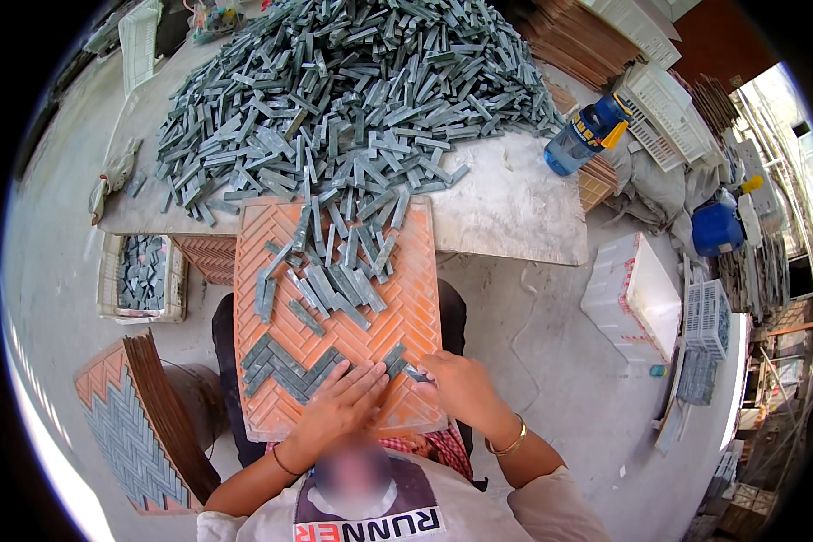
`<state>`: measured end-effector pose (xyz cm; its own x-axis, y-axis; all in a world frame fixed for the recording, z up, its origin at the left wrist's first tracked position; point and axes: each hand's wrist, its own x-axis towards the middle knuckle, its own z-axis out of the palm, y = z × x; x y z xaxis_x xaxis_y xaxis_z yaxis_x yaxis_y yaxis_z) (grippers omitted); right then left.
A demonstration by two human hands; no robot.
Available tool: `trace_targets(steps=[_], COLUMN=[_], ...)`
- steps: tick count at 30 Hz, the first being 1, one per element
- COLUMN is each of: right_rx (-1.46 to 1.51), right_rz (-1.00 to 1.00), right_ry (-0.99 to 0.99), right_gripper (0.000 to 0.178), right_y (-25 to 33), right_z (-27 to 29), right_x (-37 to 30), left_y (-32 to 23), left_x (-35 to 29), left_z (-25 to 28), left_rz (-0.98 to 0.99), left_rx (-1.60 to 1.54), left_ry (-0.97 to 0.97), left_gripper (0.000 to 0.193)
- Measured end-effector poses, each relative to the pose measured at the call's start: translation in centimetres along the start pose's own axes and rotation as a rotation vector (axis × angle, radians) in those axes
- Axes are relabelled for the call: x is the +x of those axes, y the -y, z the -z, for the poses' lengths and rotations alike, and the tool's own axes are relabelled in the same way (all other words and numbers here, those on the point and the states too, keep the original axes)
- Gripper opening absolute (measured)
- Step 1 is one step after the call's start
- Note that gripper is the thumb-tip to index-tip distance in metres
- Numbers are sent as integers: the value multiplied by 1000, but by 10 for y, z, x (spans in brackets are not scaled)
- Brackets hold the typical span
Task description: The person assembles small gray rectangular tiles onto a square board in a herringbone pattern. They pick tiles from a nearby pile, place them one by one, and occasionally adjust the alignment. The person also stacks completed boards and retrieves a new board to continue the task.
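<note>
An orange mould tray (415,312) with herringbone grooves rests on my lap, its far end against the table. Grey-green stone strips (278,369) fill grooves in a zigzag band across its lower half. My left hand (348,397) lies over this band with fingers stretched out, covering part of it. To its right, my right hand (456,384) pinches a small stone strip (415,372) at the band's right end. Beyond both hands, loose stone strips (339,285) are scattered over the upper half of the tray.
A large heap of stone strips (361,90) covers the table (515,212). A blue bottle (574,144) stands at its right edge. On the floor are a crate (107,280) of strips, stacked trays (135,443) at left, and a white foam box (637,294) at right.
</note>
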<state>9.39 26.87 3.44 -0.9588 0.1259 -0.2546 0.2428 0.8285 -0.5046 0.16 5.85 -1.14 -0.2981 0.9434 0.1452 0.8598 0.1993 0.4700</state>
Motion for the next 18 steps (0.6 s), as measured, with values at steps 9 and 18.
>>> trace_targets(steps=[9,18], right_rx=[173,293], right_rz=[-22,184], right_ry=[-11,-464], right_gripper=[28,25], right_y=[-6,-3], right_z=[-7,-20], right_x=[-1,97], left_y=[-5,-14], left_x=[-3,26], left_z=[-1,5], left_rz=[17,-108], left_rx=[11,-6], left_ry=[3,56], left_gripper=[47,56])
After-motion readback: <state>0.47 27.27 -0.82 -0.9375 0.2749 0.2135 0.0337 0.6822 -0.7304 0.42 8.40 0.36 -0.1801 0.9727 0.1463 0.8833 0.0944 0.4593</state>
